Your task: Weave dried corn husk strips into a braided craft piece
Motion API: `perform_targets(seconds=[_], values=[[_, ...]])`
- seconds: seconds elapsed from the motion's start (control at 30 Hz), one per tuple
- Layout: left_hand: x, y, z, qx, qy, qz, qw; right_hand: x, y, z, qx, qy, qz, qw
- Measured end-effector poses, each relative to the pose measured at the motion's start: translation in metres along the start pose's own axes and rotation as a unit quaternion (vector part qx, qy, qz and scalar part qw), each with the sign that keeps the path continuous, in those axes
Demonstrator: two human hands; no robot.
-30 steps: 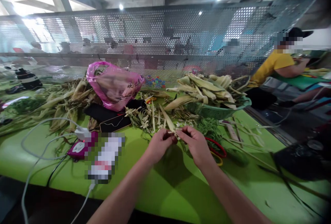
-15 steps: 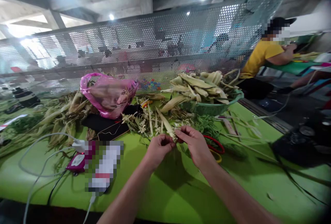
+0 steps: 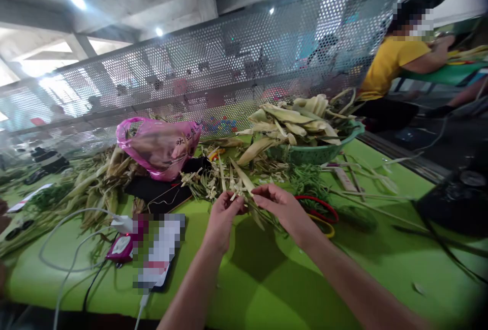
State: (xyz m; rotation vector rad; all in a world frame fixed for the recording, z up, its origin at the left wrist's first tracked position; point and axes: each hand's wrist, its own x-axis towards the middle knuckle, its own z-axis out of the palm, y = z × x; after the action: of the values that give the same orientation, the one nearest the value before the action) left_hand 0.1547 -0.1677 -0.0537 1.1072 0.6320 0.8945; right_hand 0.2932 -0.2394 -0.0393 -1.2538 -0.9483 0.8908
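Observation:
Pale, dried corn husk (image 3: 243,176) tapers to a point away from me, its near end between my two hands. My right hand (image 3: 282,210) pinches that end with thumb and fingertips. Close by on the left, my left hand (image 3: 223,220) has thumb and fingers closed at the husk end, though the fingers partly hide the grip. A thin greenish husk strip (image 3: 258,216) hangs between the hands. Small cut husk pieces (image 3: 198,181) lie just beyond my left hand. Green shredded strands (image 3: 308,180) lie beyond my right hand, near red and yellow rings (image 3: 324,210).
A green basket (image 3: 316,155) heaped with husks stands at the back. Left are a pink plastic bag (image 3: 160,147), a husk pile (image 3: 99,182), a purple power adapter (image 3: 124,247) and a cabled phone (image 3: 162,251). A person in yellow (image 3: 392,63) sits at far right.
My hands have drawn slightly apart at the husk's near end, the left shifting left. A greenish strip now hangs between them. The view has tilted a little.

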Motion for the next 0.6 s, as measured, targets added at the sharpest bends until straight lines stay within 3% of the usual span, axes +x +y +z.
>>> perform_targets(seconds=[0.1, 0.33, 0.6], values=[[0.001, 0.000, -0.001, -0.030, 0.019, -0.003, 0.999, -0.001, 0.004, 0.002, -0.044, -0.027, 0.005, 0.999], [-0.001, 0.000, 0.001, -0.061, 0.003, -0.034, 0.998, -0.001, 0.012, 0.007, -0.155, -0.014, -0.042, 0.987], [0.000, 0.001, 0.000, 0.032, -0.008, 0.023, 0.999, -0.005, 0.008, 0.009, -0.247, -0.004, -0.071, 0.966]])
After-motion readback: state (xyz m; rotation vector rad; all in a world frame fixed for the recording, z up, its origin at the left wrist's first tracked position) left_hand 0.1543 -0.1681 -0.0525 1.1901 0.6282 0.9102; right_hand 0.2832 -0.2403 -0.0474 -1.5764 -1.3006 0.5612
